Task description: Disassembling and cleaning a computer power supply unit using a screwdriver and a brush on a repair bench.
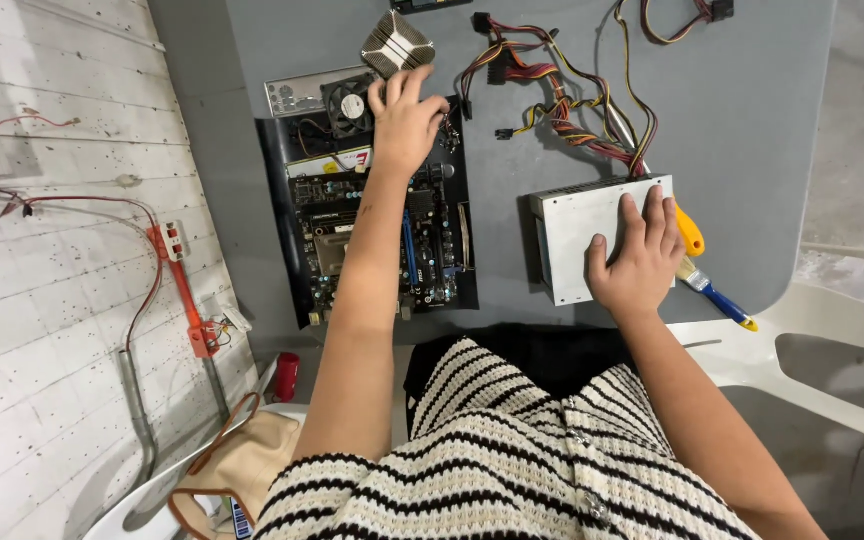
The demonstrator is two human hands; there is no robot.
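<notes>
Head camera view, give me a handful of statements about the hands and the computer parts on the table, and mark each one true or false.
1. The right hand lies flat on the grey power supply box. True.
2. The left hand holds the blue-handled brush. False: the brush lies on the table by the right hand; the left hand is at the motherboard's far end.
3. Coloured cables run from the power supply. True.
4. The motherboard lies right of the power supply. False: it lies left of it.
5. The cooler fan sits near the left fingers. True.

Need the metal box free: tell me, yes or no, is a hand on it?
Yes, the right hand lies flat on top of the metal box.
</notes>
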